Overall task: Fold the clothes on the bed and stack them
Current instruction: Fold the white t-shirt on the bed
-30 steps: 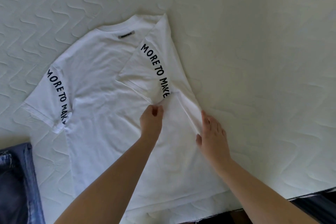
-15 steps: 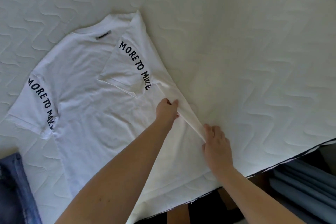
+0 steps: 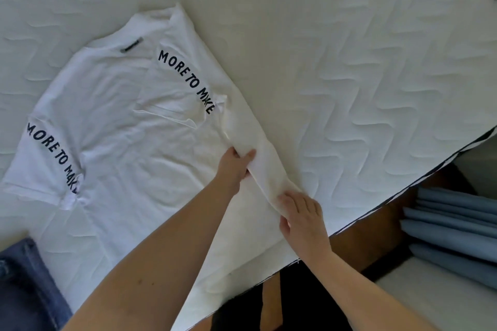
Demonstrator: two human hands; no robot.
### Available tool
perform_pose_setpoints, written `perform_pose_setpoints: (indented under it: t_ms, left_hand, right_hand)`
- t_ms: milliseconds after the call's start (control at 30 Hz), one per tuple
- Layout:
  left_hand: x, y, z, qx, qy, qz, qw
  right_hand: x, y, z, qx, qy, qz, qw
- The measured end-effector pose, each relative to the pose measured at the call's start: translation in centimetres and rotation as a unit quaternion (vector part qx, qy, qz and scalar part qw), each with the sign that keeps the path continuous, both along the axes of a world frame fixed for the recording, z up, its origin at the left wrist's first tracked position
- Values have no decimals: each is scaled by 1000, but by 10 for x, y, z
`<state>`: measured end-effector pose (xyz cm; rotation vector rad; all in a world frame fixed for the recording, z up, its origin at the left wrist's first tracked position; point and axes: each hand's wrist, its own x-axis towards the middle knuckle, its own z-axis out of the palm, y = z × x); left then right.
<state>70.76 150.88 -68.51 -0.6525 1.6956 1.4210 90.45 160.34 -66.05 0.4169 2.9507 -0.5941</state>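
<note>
A white T-shirt [image 3: 129, 121] with black "MORE TO MAKE" lettering on each sleeve lies flat on the quilted white bed [image 3: 349, 67]. Its right sleeve is folded inward over the chest. My left hand [image 3: 234, 166] pinches the raised fold along the shirt's right side edge. Lower on that same fold, my right hand [image 3: 304, 220] grips the fabric near the bed's edge. The cloth between the two hands is lifted into a ridge.
Blue denim jeans [image 3: 24, 282] lie at the lower left on the bed. The bed's edge [image 3: 403, 191] runs diagonally at the right. Beyond it hang folds of blue fabric [image 3: 457, 234] over a dark wooden floor.
Both hands went from pressing the side fold to gripping and lifting it. The view shifted, showing more of the bed's edge and the blue fabric.
</note>
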Motion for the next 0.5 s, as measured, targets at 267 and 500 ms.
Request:
perform_pose_setpoints:
  t_ms: [267, 500]
  left_hand:
    - [41, -14, 3, 27, -53, 38, 998]
    - [63, -16, -1, 67, -14, -8, 998]
  right_hand:
    - [44, 2, -6, -94, -158, -214, 959]
    - [31, 10, -15, -174, -114, -262, 942]
